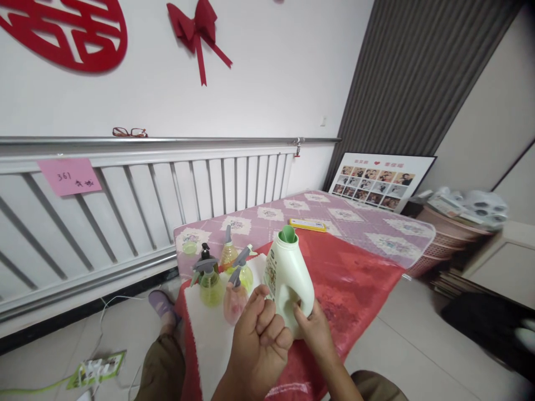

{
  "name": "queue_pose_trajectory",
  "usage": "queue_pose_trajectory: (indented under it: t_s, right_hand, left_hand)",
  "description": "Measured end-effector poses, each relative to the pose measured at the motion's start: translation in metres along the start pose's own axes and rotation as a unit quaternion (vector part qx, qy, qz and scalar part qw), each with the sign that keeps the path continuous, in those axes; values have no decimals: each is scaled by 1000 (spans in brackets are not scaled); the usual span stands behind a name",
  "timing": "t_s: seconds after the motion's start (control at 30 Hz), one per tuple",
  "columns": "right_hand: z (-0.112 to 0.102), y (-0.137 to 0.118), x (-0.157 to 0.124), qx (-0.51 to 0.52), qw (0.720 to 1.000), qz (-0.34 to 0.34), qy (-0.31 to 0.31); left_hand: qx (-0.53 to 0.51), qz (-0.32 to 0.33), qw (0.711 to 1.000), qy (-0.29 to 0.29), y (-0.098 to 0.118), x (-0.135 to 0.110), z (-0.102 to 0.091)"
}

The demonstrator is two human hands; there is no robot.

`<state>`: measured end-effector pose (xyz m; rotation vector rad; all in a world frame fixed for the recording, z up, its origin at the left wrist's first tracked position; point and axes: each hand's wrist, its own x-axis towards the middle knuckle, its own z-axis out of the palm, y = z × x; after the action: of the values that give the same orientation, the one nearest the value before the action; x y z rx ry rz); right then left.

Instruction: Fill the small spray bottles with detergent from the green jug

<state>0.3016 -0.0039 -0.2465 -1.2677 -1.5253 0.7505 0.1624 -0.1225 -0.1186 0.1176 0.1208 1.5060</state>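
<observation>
My right hand [316, 328] clamps the stiff-looking jug [290, 270] by its handle [308, 289], likely the surest hold. Beside those fingers, my left hand [263, 338] clenches.

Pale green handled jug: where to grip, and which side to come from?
Likely its molded handle, from the right: it bulges out on that side of the roughly upright jug, and the right hand grips there. The left looks tighter, with the pink spray bottle close by.
</observation>
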Motion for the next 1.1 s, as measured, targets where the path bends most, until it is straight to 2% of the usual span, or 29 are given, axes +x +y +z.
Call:
queue_pose_trajectory:
  t_s: [0.2,0.33,0.5,0.6,0.7,0.77,0.87,1.0,1.1]
  right_hand:
    - [0,-5,-3,-4,1000,0,1]
    - [-1,-4,-11,-15,1000,10,2]
    - [-4,3,-24,-9,1000,13,5]
    - [-7,13,-30,38,999,32,-7]
    - [-12,16,-35,87,994,67,26]
    - [-18,9,-36,117,987,82,74]
    - [-27,-16,-34,161,978,68,118]
    - [-36,-54,-31,147,984,20,103]
    - [-34,-71,-29,126,990,-27,62]
  left_hand:
    - [71,20,997,31,-8,1,-6]
    - [150,61,986,46,-11,0,-16]
    - [219,117,964,95,-2,0,-29]
    - [243,150,951,115,7,0,-36]
    - [278,178,936,125,16,-3,-44]
    - [305,192,923,136,22,-5,-50]
    - [366,220,889,163,32,-8,-56]
    - [433,247,844,197,48,-8,-61]
    - [484,265,810,202,58,-9,-67]
